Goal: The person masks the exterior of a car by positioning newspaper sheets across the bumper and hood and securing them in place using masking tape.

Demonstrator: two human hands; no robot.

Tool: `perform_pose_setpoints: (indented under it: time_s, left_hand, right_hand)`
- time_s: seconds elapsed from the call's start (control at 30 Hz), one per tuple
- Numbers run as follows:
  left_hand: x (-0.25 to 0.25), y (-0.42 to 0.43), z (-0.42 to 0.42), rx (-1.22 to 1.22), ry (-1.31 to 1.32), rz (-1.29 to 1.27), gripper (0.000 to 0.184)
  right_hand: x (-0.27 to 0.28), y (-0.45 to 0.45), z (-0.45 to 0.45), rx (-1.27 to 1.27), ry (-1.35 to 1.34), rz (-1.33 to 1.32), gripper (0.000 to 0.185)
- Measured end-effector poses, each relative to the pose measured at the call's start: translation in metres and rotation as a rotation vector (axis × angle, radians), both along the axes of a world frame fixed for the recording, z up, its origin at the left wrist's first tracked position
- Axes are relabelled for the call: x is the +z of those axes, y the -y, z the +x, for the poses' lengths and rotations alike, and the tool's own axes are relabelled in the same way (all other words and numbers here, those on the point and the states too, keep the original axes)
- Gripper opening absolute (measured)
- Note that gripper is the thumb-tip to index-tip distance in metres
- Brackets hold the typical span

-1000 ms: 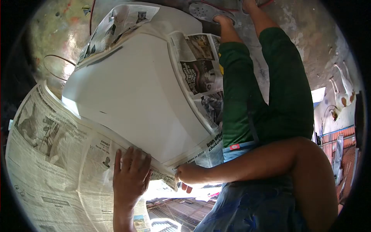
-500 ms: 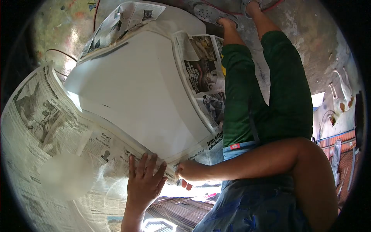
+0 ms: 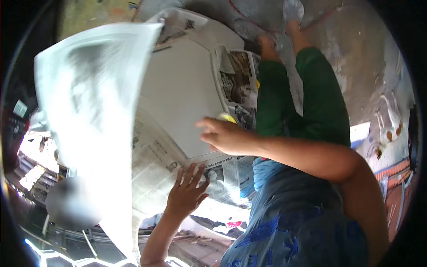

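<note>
A smooth white panel point(image 3: 178, 89) lies in front of me, with newspaper sheets point(image 3: 155, 164) along its edges. My left hand point(image 3: 187, 193) is palm down, fingers spread, on the newspaper by the panel's near corner. Over the panel's right part is my right hand point(image 3: 224, 135), its index finger pointing left and the other fingers curled. A round yellow-edged thing point(image 3: 228, 117) shows at that hand's far side, mostly hidden by it; blur keeps its kind unclear. On the left a large newspaper flap point(image 3: 93, 98) stands raised and blurred, covering the panel's left part.
My legs in green trousers point(image 3: 320, 93) stand to the right of the panel. A red hose or cord point(image 3: 244, 15) runs across the concrete floor point(image 3: 347, 66). A white and brown dog point(image 3: 391, 120) lies at far right. Printed newspaper point(image 3: 238, 82) covers the panel's right side.
My right hand has left the near corner and moved up over the panel; the yellow-edged thing now shows with it. The left newspaper flap has lifted. My left hand is still on the paper.
</note>
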State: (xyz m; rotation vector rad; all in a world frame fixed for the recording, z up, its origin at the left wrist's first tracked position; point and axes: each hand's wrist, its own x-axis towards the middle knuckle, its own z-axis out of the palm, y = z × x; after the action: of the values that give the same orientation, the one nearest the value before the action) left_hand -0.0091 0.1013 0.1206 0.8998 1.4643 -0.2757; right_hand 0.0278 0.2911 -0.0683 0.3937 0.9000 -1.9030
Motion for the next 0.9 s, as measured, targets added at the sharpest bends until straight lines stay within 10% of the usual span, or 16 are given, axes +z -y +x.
perform_pose_setpoints:
  time_s: [0.43,0.9]
  left_hand:
    - [0.024,-0.043,-0.035,1.225,-1.287,0.36,0.047]
    - [-0.01,0.036,-0.043,1.547,-2.194,0.149,0.039]
  right_hand:
    - [0.123,-0.032,-0.311,-0.524,-0.286,-0.234,0.046]
    - [0.178,0.084,-0.421,0.096,-0.541,-0.201,0.068]
